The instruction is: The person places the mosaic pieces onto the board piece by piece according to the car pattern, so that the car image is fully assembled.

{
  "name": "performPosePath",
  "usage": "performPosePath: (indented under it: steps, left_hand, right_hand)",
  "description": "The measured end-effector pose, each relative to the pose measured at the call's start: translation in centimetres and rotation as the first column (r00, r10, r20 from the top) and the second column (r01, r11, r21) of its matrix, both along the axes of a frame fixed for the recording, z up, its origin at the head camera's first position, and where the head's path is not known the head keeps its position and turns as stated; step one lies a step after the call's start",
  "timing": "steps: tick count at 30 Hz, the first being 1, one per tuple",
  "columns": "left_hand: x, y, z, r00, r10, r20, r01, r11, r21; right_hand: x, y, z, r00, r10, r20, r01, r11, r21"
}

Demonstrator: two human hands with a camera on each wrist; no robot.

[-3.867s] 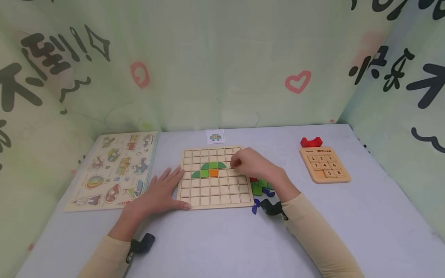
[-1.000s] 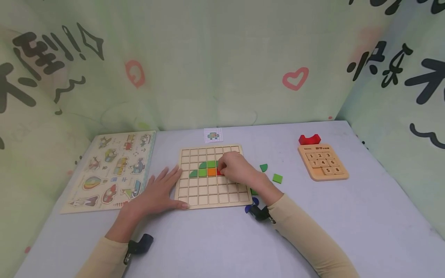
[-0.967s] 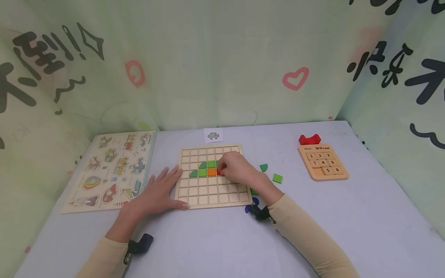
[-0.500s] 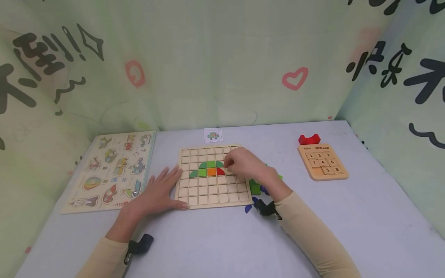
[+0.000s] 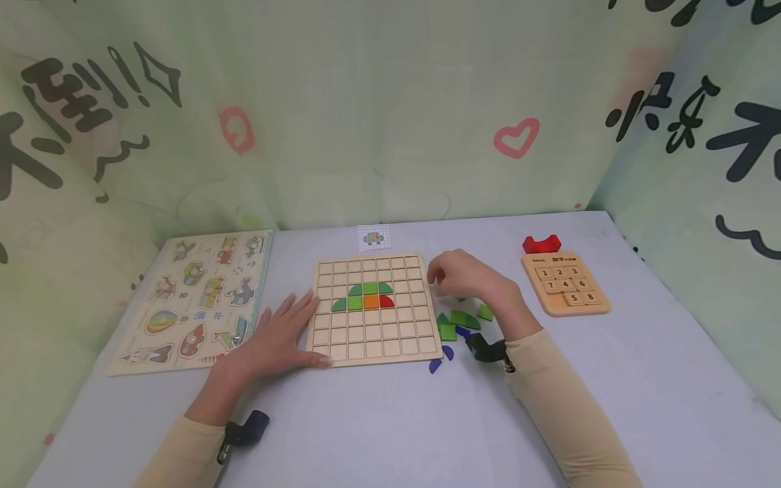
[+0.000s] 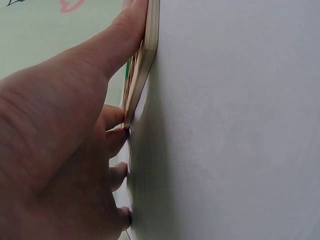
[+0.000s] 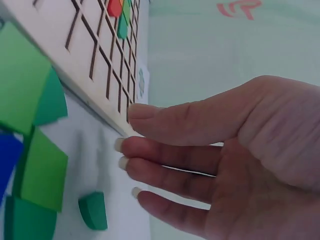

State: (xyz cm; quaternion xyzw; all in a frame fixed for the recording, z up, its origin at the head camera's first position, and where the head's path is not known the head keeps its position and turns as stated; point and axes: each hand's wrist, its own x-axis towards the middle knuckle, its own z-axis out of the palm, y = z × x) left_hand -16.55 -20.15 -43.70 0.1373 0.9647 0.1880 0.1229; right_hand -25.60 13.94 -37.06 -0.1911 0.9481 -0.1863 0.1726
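Head view: left hand [image 5: 277, 337] flat, fingers straight, bracing grid board [image 5: 373, 310] on counter [image 5: 390, 420]; right hand [image 5: 470, 279] loosely open, empty, above green pieces [image 5: 459, 321]. Right wrist: quarter-round green piece [image 7: 94, 210] just under fingertips [image 7: 125, 162], untouched.

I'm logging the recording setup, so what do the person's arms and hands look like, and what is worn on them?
Both arms wear long, pale beige sleeves that end at the wrists. The left hand and right hand are bare: no gloves or rings in view. A small black device is strapped at each wrist, under the left and right cuffs.
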Motion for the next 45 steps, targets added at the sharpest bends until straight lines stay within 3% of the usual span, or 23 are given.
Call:
performPosePath:
  steps: [7,17,45]
  left_hand:
    - [0.0,-0.1,-0.1,1.0,0.0,0.0,0.0,1.0,-0.001]
    - [0.0,0.0,-0.1,1.0,0.002,-0.008,-0.002,1.0,-0.004]
    - [0.0,0.0,-0.2,1.0,0.003,-0.004,-0.003,1.0,-0.012]
  right_hand:
    - [-0.7,2.0,-0.2,0.995,-0.089,0.036,0.086,0.994,0.065]
    - [-0.5,3.0,0.0,0.971,-0.223,0.086,0.208,0.965,0.157]
    - [-0.2,1.6,-0.9,0.975,-0.219,0.049,0.213,0.971,0.109]
